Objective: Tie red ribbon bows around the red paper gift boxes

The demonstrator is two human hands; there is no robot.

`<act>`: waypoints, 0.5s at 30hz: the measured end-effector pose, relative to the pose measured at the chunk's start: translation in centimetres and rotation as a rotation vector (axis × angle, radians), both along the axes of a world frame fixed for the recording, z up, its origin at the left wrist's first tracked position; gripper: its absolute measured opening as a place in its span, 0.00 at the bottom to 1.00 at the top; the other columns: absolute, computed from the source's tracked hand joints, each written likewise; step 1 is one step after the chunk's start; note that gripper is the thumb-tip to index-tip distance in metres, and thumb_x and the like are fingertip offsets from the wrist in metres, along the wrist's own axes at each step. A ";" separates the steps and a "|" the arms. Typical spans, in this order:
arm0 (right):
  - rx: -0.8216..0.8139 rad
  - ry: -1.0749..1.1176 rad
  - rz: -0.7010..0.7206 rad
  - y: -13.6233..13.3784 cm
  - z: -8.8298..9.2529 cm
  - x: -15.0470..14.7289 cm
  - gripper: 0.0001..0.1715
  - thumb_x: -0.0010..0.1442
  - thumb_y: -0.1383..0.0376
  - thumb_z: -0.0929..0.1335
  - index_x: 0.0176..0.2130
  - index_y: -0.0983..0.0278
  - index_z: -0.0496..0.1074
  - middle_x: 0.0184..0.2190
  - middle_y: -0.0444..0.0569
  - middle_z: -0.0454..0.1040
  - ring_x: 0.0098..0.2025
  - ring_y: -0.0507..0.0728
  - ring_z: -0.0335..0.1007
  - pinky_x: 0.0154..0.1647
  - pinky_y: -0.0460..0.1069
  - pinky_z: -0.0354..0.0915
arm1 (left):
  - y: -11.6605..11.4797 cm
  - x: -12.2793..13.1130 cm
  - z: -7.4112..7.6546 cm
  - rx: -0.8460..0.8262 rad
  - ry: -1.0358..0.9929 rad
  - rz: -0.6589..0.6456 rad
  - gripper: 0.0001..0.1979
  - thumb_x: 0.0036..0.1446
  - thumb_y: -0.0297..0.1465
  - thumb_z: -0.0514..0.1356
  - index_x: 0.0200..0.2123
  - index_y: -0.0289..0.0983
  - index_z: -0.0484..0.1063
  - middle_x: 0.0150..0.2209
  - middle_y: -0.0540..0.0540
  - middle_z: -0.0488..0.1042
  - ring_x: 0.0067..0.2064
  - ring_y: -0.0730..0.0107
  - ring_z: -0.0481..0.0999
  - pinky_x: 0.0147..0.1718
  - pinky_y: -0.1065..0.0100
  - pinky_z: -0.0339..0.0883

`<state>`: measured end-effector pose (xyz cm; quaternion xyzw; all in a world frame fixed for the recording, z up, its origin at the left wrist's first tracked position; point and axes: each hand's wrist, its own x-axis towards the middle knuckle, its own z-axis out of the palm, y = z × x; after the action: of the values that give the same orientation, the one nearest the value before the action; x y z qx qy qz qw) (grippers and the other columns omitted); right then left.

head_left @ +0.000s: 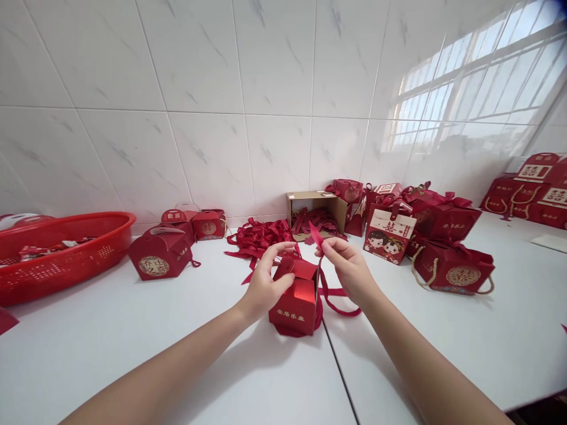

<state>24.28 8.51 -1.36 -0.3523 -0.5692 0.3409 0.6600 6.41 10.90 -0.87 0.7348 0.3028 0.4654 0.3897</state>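
Note:
A small red gift box with gold lettering on its front stands upright in the middle of the white table. My left hand grips it at the upper left, with the thumb over the top flaps and the fingers curled behind. Pinched in the fingertips of my right hand is a dark red ribbon, its end pointing up. More of this ribbon loops down beside the box's right side and lies on the table. What is inside the box is hidden.
Loose red ribbons lie heaped behind the box, beside an open cardboard box of ribbon pieces. A red plastic basket stands left, near a handled red box. Several ribboned boxes crowd the right. A tiled wall bounds the back.

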 end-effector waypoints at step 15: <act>-0.093 -0.419 0.002 -0.1 -1.0 -1.3 0.20 0.62 0.53 0.61 0.26 0.62 0.68 0.47 0.53 0.67 0.48 0.60 0.64 0.49 0.56 0.61 | 0.4 0.5 -1.1 -0.273 -0.374 -0.118 0.23 0.43 0.24 0.48 0.45 0.38 0.65 0.51 0.45 0.72 0.59 0.60 0.64 0.60 0.53 0.56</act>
<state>22.96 8.43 -2.38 -0.4452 -0.6780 0.2867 0.5099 6.87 11.32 -1.93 0.5927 0.2420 0.5247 0.5611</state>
